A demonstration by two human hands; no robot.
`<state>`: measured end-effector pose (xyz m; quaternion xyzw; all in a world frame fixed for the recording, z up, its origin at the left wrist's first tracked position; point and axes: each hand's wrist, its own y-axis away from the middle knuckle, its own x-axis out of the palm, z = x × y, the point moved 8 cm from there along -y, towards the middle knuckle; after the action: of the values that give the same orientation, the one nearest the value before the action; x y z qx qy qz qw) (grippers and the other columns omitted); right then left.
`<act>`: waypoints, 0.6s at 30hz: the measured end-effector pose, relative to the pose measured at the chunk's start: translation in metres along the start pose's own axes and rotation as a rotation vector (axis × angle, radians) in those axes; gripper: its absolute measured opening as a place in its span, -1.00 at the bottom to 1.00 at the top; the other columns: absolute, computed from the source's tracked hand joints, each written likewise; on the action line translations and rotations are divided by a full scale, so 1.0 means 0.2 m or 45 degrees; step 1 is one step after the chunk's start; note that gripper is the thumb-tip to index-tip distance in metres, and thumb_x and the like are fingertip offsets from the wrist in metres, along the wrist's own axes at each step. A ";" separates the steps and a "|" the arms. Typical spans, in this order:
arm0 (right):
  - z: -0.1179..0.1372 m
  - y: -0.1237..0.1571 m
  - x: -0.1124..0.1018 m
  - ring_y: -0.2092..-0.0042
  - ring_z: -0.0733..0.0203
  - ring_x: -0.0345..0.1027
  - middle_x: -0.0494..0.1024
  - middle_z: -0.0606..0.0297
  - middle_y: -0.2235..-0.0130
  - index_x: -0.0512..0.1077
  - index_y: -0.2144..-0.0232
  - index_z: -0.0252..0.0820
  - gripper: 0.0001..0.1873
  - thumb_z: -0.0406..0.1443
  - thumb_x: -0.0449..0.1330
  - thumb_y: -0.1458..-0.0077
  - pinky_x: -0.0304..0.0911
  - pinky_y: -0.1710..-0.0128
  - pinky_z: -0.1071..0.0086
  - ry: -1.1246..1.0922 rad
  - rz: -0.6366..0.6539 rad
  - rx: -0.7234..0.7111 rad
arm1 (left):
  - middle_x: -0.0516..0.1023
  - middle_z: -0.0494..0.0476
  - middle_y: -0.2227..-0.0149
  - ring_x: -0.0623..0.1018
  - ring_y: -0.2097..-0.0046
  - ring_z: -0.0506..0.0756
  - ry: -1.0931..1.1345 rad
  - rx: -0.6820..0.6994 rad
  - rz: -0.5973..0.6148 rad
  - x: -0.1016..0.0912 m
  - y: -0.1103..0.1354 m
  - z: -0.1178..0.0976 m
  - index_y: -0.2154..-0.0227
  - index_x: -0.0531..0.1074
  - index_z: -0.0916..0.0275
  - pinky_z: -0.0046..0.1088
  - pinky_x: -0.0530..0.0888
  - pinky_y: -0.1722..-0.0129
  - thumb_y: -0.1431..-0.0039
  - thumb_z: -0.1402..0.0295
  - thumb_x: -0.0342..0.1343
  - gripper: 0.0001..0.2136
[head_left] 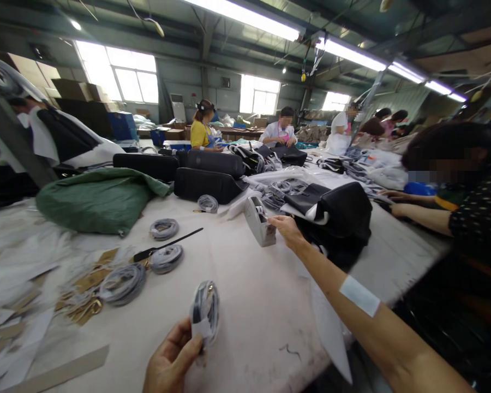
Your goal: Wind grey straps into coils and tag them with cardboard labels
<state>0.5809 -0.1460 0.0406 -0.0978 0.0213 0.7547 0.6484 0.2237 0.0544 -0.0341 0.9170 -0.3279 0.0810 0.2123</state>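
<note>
My left hand (174, 355), low in the middle of the head view, pinches a coiled grey strap (207, 308). The coil stands on edge above the table, with a white piece around its lower part and a gold-coloured metal bit showing inside. My right hand (287, 229) reaches forward, thumb and fingers closed at the side of a grey tape dispenser (259, 224). Whether a strip of tape lies between those fingertips is too small to tell. Left of the held coil lie more coils (123, 284) and a flat black strap (167, 245).
Black bags (346, 213) lie just beyond my right forearm, and other black bags (207, 185) line the back. A green sack (98, 202) sits at left. Paper scraps (16, 316) and gold-coloured clasps (84, 311) cover the near left. Several people work around the table, one close at right.
</note>
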 end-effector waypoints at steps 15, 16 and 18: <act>-0.19 0.12 -0.05 0.59 0.39 0.19 0.47 0.30 0.55 0.34 0.56 -0.20 -0.74 -0.16 0.26 0.06 0.07 0.65 0.52 0.168 -0.025 0.164 | 0.60 0.13 0.35 0.47 0.42 -0.02 0.363 -0.134 0.398 0.12 0.04 -0.06 0.27 0.56 0.35 -0.57 0.44 0.46 0.15 0.34 0.39 -0.67; -0.18 0.11 -0.06 0.60 0.39 0.18 0.45 0.31 0.57 0.34 0.57 -0.20 -0.75 -0.18 0.25 0.04 0.06 0.66 0.52 0.206 -0.018 0.158 | 0.60 0.14 0.34 0.47 0.42 -0.01 0.387 -0.130 0.402 0.12 0.05 -0.07 0.27 0.56 0.36 -0.57 0.44 0.47 0.15 0.34 0.39 -0.67; -0.16 0.12 -0.07 0.63 0.41 0.13 0.40 0.34 0.62 0.32 0.61 -0.20 -0.74 -0.20 0.25 0.04 0.02 0.67 0.52 0.291 0.011 0.141 | 0.60 0.15 0.34 0.48 0.41 -0.01 0.431 -0.128 0.394 0.10 0.06 -0.08 0.28 0.56 0.37 -0.58 0.43 0.47 0.16 0.34 0.39 -0.67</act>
<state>0.5640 -0.1685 0.0098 -0.1471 0.1372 0.7391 0.6429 0.2312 0.0414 -0.0087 0.8174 -0.4277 0.2488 0.2948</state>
